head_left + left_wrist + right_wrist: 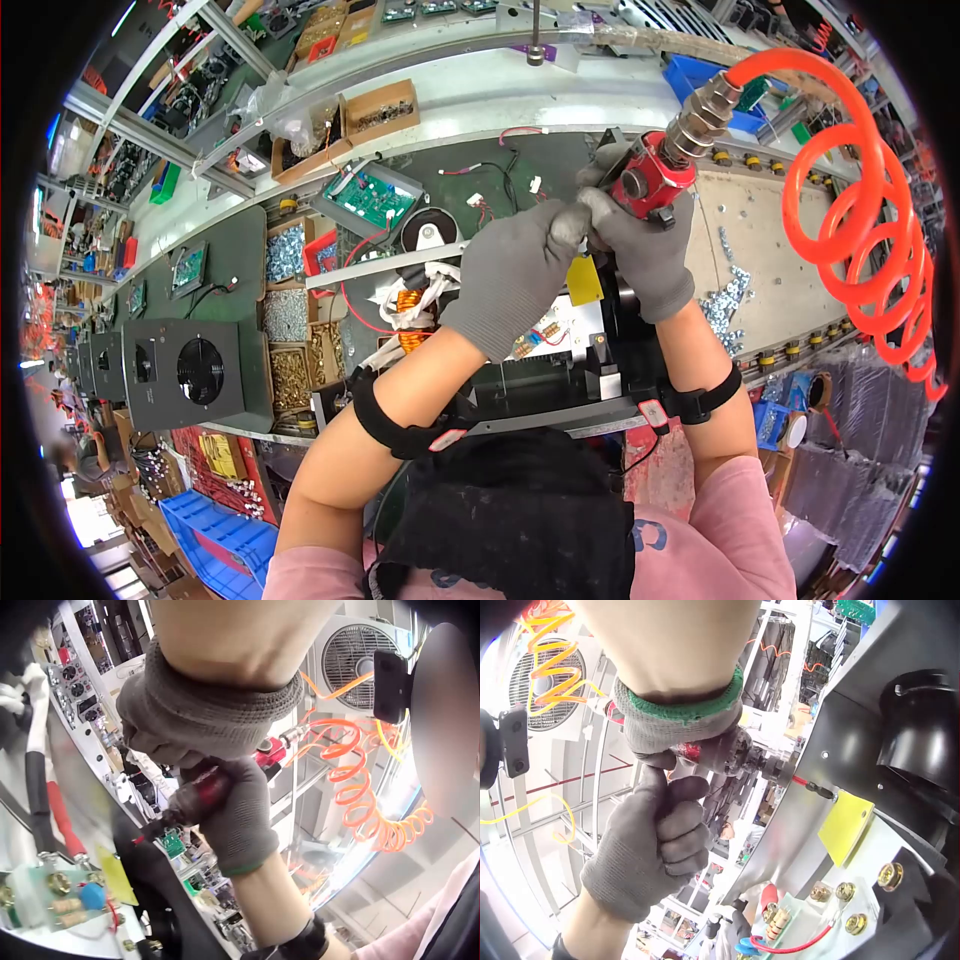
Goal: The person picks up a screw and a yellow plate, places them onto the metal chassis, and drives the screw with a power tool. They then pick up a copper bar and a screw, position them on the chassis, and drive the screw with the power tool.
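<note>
My gloved right hand (pixel 645 250) (pixel 244 817) (pixel 682 735) grips a red air-driven tool (pixel 655 180) (pixel 727 752), its fingers curled round the body. In the right wrist view the tool's red and black bit (pixel 814 787) reaches to the black metal housing (pixel 847 750), close above a yellow tag (pixel 846 829) (pixel 584 280). My gloved left hand (pixel 520 265) (pixel 206 712) (pixel 649 847) is curled beside the right one, its index finger and thumb up against the right hand. Nothing shows inside its fist.
An orange-red coiled hose (pixel 870 230) hangs at the right from the tool. A green circuit board (pixel 372 195), a metal strip (pixel 385 266) and white cables lie left of the hands. Trays of screws (pixel 285 255) stand farther left. Loose screws (pixel 725 300) lie at the right.
</note>
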Tool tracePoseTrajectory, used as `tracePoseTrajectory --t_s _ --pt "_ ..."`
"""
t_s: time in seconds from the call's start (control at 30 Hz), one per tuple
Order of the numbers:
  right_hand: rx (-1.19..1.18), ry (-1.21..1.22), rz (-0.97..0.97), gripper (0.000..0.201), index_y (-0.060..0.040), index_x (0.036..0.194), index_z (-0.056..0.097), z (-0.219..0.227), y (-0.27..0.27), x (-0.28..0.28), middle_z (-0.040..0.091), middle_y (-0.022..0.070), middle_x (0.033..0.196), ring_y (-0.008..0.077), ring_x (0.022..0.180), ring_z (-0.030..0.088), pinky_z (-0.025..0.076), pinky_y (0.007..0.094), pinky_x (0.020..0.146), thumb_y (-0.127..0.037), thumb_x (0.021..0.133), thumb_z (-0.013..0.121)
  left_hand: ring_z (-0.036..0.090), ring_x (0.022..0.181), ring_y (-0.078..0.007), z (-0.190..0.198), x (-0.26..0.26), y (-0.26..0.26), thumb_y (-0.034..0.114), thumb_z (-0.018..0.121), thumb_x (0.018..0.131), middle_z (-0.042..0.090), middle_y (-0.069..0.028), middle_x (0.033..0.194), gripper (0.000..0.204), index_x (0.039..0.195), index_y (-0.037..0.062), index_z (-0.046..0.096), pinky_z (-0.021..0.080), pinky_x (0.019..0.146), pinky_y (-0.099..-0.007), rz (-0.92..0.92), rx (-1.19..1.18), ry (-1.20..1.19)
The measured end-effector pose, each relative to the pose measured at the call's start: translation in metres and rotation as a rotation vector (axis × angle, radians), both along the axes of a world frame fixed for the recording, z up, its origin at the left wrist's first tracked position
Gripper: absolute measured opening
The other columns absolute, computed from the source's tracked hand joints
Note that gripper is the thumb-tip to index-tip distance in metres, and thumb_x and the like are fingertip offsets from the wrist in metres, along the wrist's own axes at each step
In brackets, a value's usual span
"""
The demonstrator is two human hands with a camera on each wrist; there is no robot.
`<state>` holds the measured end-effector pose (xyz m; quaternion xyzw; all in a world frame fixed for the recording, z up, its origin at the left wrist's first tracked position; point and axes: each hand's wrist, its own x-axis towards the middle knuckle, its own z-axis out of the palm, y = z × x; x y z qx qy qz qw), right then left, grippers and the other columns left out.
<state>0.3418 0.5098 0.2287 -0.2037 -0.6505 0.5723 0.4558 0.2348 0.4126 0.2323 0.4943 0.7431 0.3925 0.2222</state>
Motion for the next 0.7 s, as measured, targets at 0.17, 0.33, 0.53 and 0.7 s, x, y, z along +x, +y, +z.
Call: tracePoseTrajectory --t_s 0.17,0.33,0.53,0.7 --pt "0.111 -0.098 -0.075 0.033 -0.0007 0.102 0.055 -0.003 -0.001 0.006 0.063 0.0091 0.091 0.0154 0.084 0.061 0.05 0.0288 0.075 0.006 0.071 0.065 0.064 0.064 -0.0308 -0.025 0.019 -0.01 0.046 0.058 0.083 0.064 -0.0095 0.067 0.038 0.107 0.017 0.063 0.047 0.057 -0.0402 -0.168 -0.284 0.453" --pt "0.104 0.002 -0.003 0.03 0.0011 0.102 0.055 -0.002 -0.001 0.008 0.063 0.0061 0.085 0.0121 0.079 0.062 0.051 0.0265 0.072 0.004 0.074 0.066 0.064 0.064 -0.0263 -0.044 0.029 -0.001 0.047 0.063 0.078 0.064 -0.0079 0.068 0.052 0.116 0.0121 0.056 0.046 0.056 -0.038 -0.201 -0.424 0.486" --pt "-0.032 0.112 0.067 0.036 0.0 0.107 0.053 0.006 -0.002 0.018 0.062 0.0083 0.092 0.0155 0.088 0.061 0.05 0.028 0.076 0.01 0.074 0.063 0.066 0.067 -0.0262 -0.037 0.026 0.004 0.047 0.066 0.076 0.065 -0.0081 0.07 0.061 0.12 0.0065 0.05 0.047 0.054 -0.0391 -0.253 -0.493 0.508" --pt "-0.096 0.205 0.111 0.03 -0.0027 0.104 0.053 0.03 -0.003 0.033 0.062 0.0099 0.093 0.0145 0.081 0.06 0.05 0.0247 0.067 0.005 0.076 0.062 0.066 0.073 -0.0278 -0.023 0.027 0.011 0.044 0.066 0.078 0.066 -0.01 0.074 0.053 0.113 0.0071 0.052 0.049 0.063 -0.0402 -0.265 -0.652 0.428"
